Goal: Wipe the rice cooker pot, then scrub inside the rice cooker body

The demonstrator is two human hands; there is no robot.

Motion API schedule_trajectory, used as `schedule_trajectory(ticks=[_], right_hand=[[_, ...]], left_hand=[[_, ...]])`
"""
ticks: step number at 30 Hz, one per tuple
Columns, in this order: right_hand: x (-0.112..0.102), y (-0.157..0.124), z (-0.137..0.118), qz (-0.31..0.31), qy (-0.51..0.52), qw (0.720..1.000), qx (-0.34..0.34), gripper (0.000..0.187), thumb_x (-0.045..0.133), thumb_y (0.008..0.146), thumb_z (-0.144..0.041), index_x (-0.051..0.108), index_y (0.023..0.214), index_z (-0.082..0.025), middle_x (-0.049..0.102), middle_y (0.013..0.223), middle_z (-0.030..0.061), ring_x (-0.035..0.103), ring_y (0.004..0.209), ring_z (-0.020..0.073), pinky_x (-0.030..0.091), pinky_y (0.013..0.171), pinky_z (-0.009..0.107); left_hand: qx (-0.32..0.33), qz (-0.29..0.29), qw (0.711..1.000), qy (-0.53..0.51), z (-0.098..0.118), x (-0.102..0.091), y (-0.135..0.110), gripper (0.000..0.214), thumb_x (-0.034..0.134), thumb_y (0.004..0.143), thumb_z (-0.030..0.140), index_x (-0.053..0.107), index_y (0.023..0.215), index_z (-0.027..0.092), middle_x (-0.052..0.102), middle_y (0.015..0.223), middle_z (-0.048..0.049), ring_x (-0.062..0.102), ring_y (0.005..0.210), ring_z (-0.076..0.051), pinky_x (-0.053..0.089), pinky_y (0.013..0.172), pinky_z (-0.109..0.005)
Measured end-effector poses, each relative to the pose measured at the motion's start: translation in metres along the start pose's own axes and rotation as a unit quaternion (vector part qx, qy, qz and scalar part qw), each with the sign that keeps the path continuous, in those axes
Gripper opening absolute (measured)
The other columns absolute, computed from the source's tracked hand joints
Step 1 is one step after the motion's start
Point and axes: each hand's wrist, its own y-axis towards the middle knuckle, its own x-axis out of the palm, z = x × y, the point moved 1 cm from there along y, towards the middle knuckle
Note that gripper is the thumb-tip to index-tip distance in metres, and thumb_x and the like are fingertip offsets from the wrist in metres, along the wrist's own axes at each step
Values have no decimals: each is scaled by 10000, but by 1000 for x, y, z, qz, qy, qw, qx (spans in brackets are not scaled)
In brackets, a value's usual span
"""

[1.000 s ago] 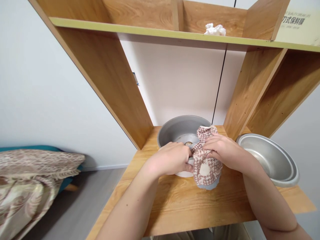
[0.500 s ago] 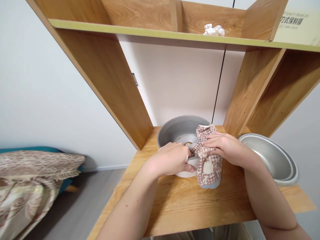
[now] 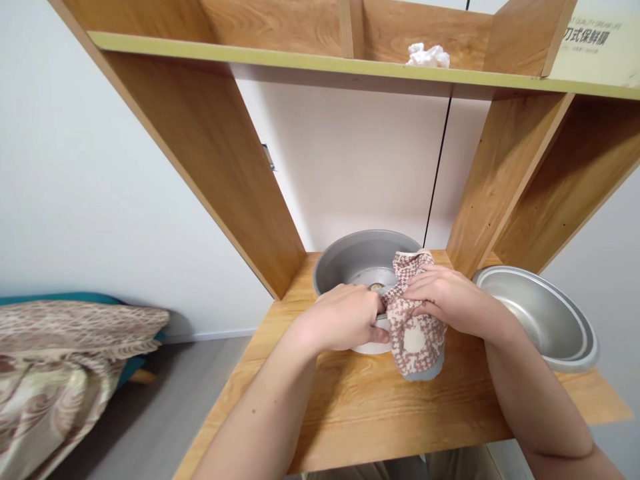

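Note:
A round grey rice cooker body [image 3: 370, 243] with a pale outer wall stands on the wooden desk, a small round plate showing at its inner bottom. My left hand [image 3: 345, 317] grips its near rim, fingers over the inside and thumb outside. A brown and cream patterned cloth [image 3: 417, 333] drapes over the right part of that rim and hangs down its outer side. My right hand [image 3: 445, 293] presses on the cloth with fingers together, holding it against the rim. To the right, a silver metal inner pot [image 3: 545, 320] leans tilted on the desk, apart from both hands.
The wooden desk [image 3: 345, 413] has upright side panels and a shelf [image 3: 320, 63] above. On the shelf are crumpled white tissue [image 3: 429, 56] and a pale box [image 3: 600, 47] with printed characters. A patterned blanket [image 3: 75, 373] covers teal furniture on the floor at left.
My right hand has shifted slightly left, bunching the cloth a little; the cloth's lower part has spread slightly. My left hand stays on the rim.

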Motion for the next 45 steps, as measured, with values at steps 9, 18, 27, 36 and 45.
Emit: schedule_trajectory(ticks=[9, 18, 27, 36, 45], right_hand=[[-1, 0, 1, -9, 12, 1000, 0, 181, 570, 963, -215, 680, 820, -203, 708, 859, 21, 607, 910, 183, 403, 887, 331], [-3, 0, 4, -11, -12, 1000, 15, 230, 577, 961, -248, 657, 753, -189, 672, 792, 25, 573, 849, 192, 399, 848, 341], [2, 3, -3, 4, -29, 999, 21, 203, 594, 949, -224, 675, 765, -197, 698, 807, 21, 597, 840, 175, 398, 826, 316], [11, 9, -19, 9, -82, 995, 50, 210, 669, 901, -237, 640, 700, -182, 686, 767, 17, 575, 738, 162, 359, 734, 305], [4, 4, -3, 0, 25, 1000, 6, 215, 580, 967, -278, 650, 781, -195, 672, 812, 13, 581, 846, 176, 392, 814, 310]], left_hand=[[1, -7, 1000, 9, -1, -1, -2, 326, 626, 794, 524, 692, 663, 233, 685, 655, -42, 606, 598, -209, 336, 535, -315], [9, 19, 999, 37, 3, 0, -1, 342, 595, 815, 529, 712, 714, 224, 708, 692, -56, 654, 643, -239, 408, 562, -328], [10, 42, 997, 70, 8, -1, -4, 228, 529, 795, 346, 628, 637, 216, 670, 650, -53, 631, 602, -225, 397, 539, -329], [26, 48, 997, 59, 11, -2, -4, 218, 519, 788, 344, 573, 614, 223, 630, 602, -33, 570, 528, -186, 274, 478, -311], [21, 17, 999, 36, 4, 0, -5, 207, 552, 792, 260, 594, 597, 205, 613, 595, -32, 523, 518, -167, 296, 509, -315]])
